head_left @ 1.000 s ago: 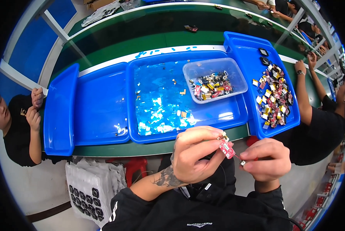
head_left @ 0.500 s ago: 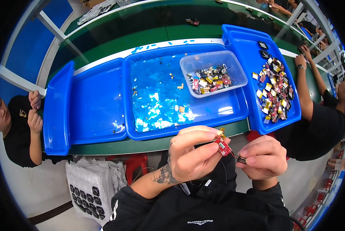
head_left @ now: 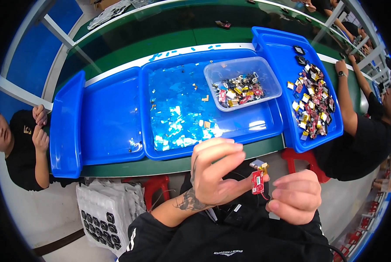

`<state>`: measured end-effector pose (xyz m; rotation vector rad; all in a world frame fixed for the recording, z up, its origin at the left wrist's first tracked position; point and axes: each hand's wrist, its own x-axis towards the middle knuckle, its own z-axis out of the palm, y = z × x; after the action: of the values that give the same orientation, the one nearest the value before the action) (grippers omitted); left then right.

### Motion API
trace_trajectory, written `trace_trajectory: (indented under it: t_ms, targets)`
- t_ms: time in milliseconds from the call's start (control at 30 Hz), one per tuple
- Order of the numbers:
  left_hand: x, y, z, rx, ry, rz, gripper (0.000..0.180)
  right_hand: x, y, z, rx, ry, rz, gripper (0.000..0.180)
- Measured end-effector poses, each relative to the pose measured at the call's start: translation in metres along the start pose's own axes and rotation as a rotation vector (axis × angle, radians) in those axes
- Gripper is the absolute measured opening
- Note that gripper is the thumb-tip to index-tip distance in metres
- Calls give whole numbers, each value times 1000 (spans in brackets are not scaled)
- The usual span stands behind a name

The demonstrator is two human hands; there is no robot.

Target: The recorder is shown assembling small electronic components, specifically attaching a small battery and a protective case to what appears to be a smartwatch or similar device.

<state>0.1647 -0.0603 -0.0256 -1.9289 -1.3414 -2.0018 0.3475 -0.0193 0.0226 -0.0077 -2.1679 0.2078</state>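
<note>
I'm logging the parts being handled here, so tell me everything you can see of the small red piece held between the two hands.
The small red flat rectangular board looks like a tiny circuit piece with pale markings too small to make out. A yellowish metallic block sits at its upper end, and a thin red wire trails from its lower end. It stands roughly upright, below the blue trays' near edge. The left hand pinches it; the right hand is close beside it.

Bright light from above makes white shine on the middle blue tray (head_left: pixel 248 126). Edges bend round, corners go black. The picture is sharp.
</note>
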Motion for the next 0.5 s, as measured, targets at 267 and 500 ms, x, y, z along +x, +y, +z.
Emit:
trace_trajectory:
  t_ms: [267, 500]
  targets:
    - [-3, 4, -6, -86, -176, -18, 33, 2, -8, 14, -26, 31, -48, 17]
    - [-8, 9, -4, -202, -165, -95, 24, 0, -8, 17, -29, 64, 13, 17]
